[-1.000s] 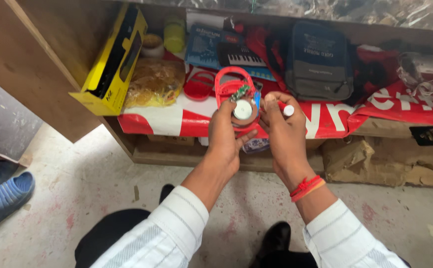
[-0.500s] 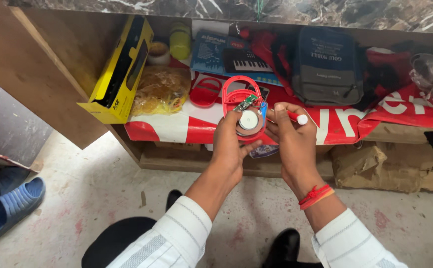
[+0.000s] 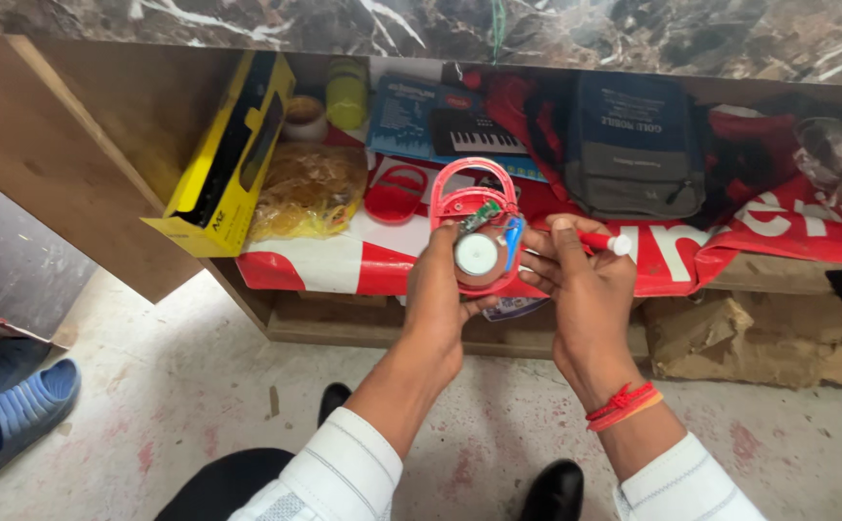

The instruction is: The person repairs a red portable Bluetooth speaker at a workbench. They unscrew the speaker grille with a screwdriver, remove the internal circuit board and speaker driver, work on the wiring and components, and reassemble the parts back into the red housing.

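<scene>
Both hands meet at the red gadget: left hand clasps it, right hand grips a marker.

Left hand and right hand raised together (both fingers curled).

The shelf under the marble bench is packed nearly side to side. A yellow box leans against the wooden side panel at the left, with a bag of yellow snacks just beside it. Behind stand a jar, a toy keyboard box and a grey backpack, blocking the back. Both hands hold a red casing in the open space before the shelf edge. Below, bare floor lies open; a blue sandal sits far left, crumpled cardboard at right.
</scene>
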The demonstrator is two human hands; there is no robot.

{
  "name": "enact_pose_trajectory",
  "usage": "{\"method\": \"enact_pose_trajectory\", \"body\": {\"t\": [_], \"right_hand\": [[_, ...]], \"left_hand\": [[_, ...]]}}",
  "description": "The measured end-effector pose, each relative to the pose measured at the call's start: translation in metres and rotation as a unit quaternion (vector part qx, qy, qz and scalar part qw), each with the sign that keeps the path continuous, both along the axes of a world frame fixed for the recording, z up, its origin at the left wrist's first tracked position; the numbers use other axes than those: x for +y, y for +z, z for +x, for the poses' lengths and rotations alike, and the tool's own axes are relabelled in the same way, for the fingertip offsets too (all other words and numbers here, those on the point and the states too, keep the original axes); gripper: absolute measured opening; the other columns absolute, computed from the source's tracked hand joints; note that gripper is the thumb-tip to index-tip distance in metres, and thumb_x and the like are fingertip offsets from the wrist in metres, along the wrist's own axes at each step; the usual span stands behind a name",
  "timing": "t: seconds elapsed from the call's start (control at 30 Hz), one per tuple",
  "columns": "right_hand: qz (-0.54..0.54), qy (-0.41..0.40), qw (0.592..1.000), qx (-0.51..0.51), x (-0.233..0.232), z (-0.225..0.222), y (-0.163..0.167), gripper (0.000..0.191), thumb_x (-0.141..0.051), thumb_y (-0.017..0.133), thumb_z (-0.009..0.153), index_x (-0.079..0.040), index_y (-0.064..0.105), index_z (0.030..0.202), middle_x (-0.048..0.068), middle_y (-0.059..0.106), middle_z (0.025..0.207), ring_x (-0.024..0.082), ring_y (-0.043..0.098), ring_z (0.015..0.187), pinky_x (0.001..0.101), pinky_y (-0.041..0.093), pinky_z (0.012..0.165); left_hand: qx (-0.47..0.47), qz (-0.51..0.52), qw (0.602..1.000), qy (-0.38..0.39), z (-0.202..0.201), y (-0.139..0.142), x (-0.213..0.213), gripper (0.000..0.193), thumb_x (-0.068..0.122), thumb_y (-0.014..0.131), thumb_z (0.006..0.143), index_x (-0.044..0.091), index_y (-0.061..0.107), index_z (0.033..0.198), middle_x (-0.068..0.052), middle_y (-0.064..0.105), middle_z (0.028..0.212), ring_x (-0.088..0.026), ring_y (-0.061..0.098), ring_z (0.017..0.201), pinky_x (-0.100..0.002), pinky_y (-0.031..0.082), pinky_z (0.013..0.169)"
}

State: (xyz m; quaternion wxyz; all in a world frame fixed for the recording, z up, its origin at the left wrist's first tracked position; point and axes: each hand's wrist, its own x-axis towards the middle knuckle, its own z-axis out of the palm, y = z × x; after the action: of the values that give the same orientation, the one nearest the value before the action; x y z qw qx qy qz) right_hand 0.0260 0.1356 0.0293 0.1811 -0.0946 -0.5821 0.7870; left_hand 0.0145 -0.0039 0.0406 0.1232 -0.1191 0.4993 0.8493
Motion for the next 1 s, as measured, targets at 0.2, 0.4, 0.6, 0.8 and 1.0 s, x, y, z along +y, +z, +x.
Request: {"method": "enact_pose_trajectory", "body": {"t": [0.2, 0.4, 0.6, 0.8, 1.0], "right_hand": [[0.016, 0.015, 1.000, 0.017, 0.000, -0.001, -0.003, 0.021, -0.020, 0.060, 0.103, -0.003, 0.062, 0.114, 0.015, 0.076, 0.098, 0.018, 0.073, 0.080, 0.0297, 0.059, 0.068], [-0.004, 0.019, 1.000, 0.018, 0.004, -0.002, -0.003, 0.024, -0.023, 0.054, 0.105, -0.003, 0.061, 0.116, 0.016, 0.076, 0.098, 0.019, 0.074, 0.080, 0.0305, 0.059, 0.068], [-0.019, 0.030, 0.999, 0.021, 0.003, -0.001, -0.005, 0.024, -0.022, 0.054, 0.105, -0.003, 0.061, 0.117, 0.016, 0.076, 0.098, 0.018, 0.072, 0.080, 0.0307, 0.060, 0.069], [-0.020, 0.033, 0.999, 0.015, 0.000, 0.001, -0.003, 0.022, -0.018, 0.057, 0.104, -0.003, 0.061, 0.119, 0.016, 0.075, 0.098, 0.018, 0.073, 0.080, 0.0300, 0.060, 0.069], [-0.002, 0.048, 0.998, 0.026, -0.005, 0.003, -0.003, 0.022, -0.016, 0.057, 0.104, -0.001, 0.061, 0.120, 0.017, 0.075, 0.100, 0.017, 0.071, 0.077, 0.0301, 0.059, 0.068]], "left_hand": [[0.007, 0.022, 0.999, 0.037, -0.002, -0.006, 0.000, 0.039, 0.044, 0.053, 0.093, 0.010, 0.060, 0.111, -0.008, 0.071, 0.097, -0.017, 0.069, 0.084, -0.036, 0.058, 0.069], [-0.018, 0.009, 0.999, 0.026, 0.001, -0.002, 0.001, 0.057, 0.057, 0.065, 0.083, 0.008, 0.059, 0.113, -0.007, 0.071, 0.097, -0.016, 0.072, 0.085, -0.035, 0.062, 0.069], [-0.021, -0.027, 0.999, 0.013, 0.004, 0.004, 0.003, 0.061, 0.061, 0.069, 0.080, 0.010, 0.057, 0.112, -0.007, 0.070, 0.093, -0.014, 0.070, 0.078, -0.032, 0.058, 0.064], [-0.023, -0.029, 0.999, -0.017, 0.007, 0.006, 0.005, 0.055, 0.063, 0.050, 0.090, 0.012, 0.069, 0.097, -0.002, 0.068, 0.077, -0.011, 0.063, 0.066, -0.028, 0.049, 0.053], [0.016, -0.029, 0.998, -0.046, 0.011, 0.005, 0.004, 0.058, 0.063, 0.048, 0.093, 0.011, 0.070, 0.099, -0.002, 0.065, 0.076, -0.011, 0.062, 0.066, -0.029, 0.051, 0.051]]}}
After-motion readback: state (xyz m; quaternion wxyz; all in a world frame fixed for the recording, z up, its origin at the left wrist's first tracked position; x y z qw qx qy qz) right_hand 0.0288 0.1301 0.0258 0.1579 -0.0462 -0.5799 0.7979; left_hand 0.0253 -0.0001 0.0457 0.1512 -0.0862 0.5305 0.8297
